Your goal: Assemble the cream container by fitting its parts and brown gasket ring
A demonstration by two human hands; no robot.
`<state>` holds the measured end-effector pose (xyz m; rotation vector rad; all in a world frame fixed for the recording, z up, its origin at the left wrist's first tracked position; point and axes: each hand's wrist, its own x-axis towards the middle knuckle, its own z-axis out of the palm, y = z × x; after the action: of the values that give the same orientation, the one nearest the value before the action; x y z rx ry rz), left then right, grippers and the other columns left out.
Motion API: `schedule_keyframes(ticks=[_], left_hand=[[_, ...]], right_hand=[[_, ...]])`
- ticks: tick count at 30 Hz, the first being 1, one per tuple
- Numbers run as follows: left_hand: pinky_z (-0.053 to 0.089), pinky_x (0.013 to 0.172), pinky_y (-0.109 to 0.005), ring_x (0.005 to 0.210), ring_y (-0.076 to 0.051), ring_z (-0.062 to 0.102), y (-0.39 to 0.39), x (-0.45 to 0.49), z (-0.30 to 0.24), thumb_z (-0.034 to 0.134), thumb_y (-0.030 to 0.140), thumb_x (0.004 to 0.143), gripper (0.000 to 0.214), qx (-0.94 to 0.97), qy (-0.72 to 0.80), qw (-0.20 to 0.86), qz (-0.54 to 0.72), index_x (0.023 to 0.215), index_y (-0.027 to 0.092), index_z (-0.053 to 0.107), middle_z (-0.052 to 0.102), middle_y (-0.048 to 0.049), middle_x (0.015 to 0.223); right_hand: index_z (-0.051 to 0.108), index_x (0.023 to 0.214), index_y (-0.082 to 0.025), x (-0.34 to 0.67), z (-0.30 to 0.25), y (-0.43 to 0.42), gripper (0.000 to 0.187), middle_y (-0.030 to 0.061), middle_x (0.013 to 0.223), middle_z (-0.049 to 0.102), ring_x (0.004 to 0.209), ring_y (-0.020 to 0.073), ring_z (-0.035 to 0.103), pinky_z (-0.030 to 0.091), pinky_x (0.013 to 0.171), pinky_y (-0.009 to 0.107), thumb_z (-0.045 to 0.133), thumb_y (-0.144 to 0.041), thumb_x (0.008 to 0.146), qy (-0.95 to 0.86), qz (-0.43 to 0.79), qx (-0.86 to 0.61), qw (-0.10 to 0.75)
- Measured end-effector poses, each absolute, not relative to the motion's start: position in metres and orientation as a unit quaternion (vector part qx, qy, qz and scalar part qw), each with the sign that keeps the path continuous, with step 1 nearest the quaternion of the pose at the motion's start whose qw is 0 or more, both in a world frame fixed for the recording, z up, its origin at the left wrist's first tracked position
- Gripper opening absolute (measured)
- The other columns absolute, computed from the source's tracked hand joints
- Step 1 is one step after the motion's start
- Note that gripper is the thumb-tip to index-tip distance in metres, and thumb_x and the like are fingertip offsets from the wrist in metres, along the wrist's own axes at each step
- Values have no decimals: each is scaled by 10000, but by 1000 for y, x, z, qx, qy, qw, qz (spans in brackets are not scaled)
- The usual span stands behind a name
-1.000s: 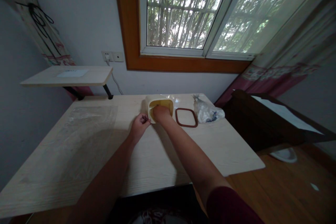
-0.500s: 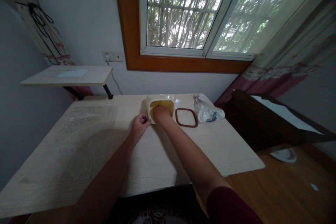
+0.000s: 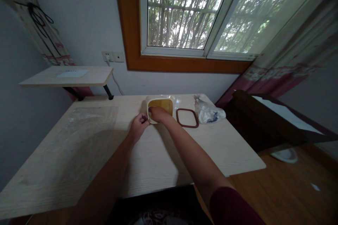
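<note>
A squarish, cream-rimmed container (image 3: 173, 107) with a yellowish inside stands at the far side of the table. My left hand (image 3: 139, 125) is at its near left corner, fingers curled, the thumb and fingertips pinching the rim. My right hand (image 3: 158, 114) reaches into the container at the left wall, its fingers closed together. A small dark spot shows at those fingertips; what it is, I cannot make out. Just right of the container lies a square lid (image 3: 180, 123) with a reddish-brown edge and a pale middle.
A crumpled clear plastic bag (image 3: 210, 111) lies at the table's far right corner. A clear plastic sheet (image 3: 92, 119) covers the left part of the table (image 3: 211, 151). A small raised shelf (image 3: 92, 77) stands at the back left, and a dark piece of furniture (image 3: 248, 123) is at the right.
My right hand has moved left inside the container, against its left wall. The container and my left hand have shifted slightly left.
</note>
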<state>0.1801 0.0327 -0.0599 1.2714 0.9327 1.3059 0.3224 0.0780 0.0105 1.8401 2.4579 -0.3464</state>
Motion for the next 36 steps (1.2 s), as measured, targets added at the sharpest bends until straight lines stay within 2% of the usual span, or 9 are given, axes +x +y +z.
schedule_keyframes(ticks=[12, 18, 26, 36], left_hand=[[461, 644, -225, 647, -108, 575, 29, 182, -56, 746, 254, 680, 226, 534, 384, 529, 536, 776, 189, 553, 566, 49, 683], [476, 652, -229, 651, -108, 580, 30, 182, -60, 743, 257, 695, 214, 529, 386, 523, 546, 788, 191, 563, 572, 44, 708], [546, 709, -270, 699, -127, 610, 31, 184, -64, 771, 310, 692, 264, 516, 380, 532, 553, 775, 192, 550, 593, 32, 738], [546, 720, -267, 698, -126, 626, 30, 184, -62, 781, 325, 688, 289, 516, 398, 522, 550, 770, 192, 538, 594, 34, 728]], right_hand=[[664, 1259, -176, 329, 29, 50, 367, 160, 1192, 735, 1094, 260, 699, 504, 874, 293, 613, -290, 913, 818, -109, 564, 25], [661, 1237, -171, 340, 41, 12, 349, 169, 1140, 743, 1070, 283, 705, 513, 883, 332, 540, -352, 965, 824, -81, 561, 4], [521, 1422, -229, 353, 39, -25, 467, 152, 1075, 754, 960, 295, 739, 552, 797, 382, 406, -192, 971, 790, -46, 611, 4], [474, 1444, -221, 370, 32, -32, 493, 169, 1157, 734, 1006, 299, 735, 553, 852, 424, 372, -144, 968, 725, -19, 687, 29]])
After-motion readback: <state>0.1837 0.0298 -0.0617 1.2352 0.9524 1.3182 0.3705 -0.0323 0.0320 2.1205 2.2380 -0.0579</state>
